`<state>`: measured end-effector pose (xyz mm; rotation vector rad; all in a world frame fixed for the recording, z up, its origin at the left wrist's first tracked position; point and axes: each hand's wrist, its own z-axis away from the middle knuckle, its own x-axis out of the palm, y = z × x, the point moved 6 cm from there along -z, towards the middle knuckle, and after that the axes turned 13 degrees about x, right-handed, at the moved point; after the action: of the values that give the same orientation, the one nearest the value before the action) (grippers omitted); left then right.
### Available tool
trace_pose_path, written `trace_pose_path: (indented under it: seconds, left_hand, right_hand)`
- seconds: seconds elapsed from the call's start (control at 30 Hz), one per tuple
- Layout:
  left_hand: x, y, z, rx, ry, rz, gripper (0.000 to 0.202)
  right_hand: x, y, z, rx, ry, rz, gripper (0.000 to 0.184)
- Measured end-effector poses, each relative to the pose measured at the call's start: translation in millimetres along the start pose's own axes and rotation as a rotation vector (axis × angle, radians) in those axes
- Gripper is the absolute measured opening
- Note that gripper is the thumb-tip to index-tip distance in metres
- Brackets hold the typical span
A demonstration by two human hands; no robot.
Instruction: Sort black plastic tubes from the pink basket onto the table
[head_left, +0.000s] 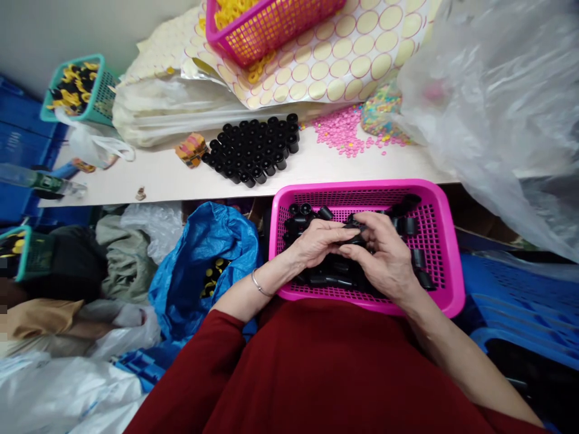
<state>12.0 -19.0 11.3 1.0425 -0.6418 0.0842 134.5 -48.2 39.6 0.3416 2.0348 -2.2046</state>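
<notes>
Both hands meet over a pink plastic basket (452,265) that holds many loose black cylindrical pieces (332,280). My left hand (319,241) has its fingers closed around a small black piece (355,238). From the other side my right hand (386,253) curls its thumb and fingers onto the same spot. The fingers partly cover what they hold, so its exact shape is hard to make out. Beyond the basket, on the white table, a block of black cylinders (253,147) stands upright in close rows.
A pink basket of yellow rings (275,30) rests on sticker sheets (316,72) at the back. Small pink pieces (341,129) lie scattered near a clear plastic bag (493,90). Left of my lap stands an open blue sack (176,289). A green basket (106,90) sits at the far left.
</notes>
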Motion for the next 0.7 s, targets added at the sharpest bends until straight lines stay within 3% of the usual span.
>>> trace_pose_path:
  seconds: [0.1,0.2,0.3,0.37,0.47,0.5,0.57,0.63,0.7]
  left_hand:
    - [-9.6,7,7,0.076,0.032,-0.061,0.054]
    - [-24.8,20,21,0.235,0.089,-0.209,0.048]
    - [-30.6,33,39,0.440,0.024,-0.483,0.041]
    - [-29.9,38,51,0.574,-0.032,-0.658,0.035]
    - [-39.4,45,62,0.641,-0.022,-0.795,0.020]
    - [-49.6,50,63,0.644,0.031,-0.822,0.020]
    - [-84.6,71,63,0.674,0.240,-0.858,0.025]
    - [-134.0,100,63,0.734,0.523,-0.872,0.030]
    - [-182.5,130,62,0.812,0.779,-0.922,0.026]
  right_hand:
    - [7,-9,-8,-0.024,-0.083,0.005,0.033]
    - [16,2,-10,0.175,-0.126,-0.203,0.039]
    - [35,15,-1,0.390,-0.181,-0.413,0.048]
    - [51,17,7,0.461,-0.259,-0.453,0.053]
    - [61,17,8,0.471,-0.392,-0.381,0.057]
    - [56,19,3,0.442,-0.393,-0.299,0.055]
    - [36,21,-15,0.314,-0.277,-0.013,0.043]
    - [11,19,-36,0.126,-0.045,0.399,0.024]
    - [5,22,-54,0.048,-0.017,0.780,0.010]
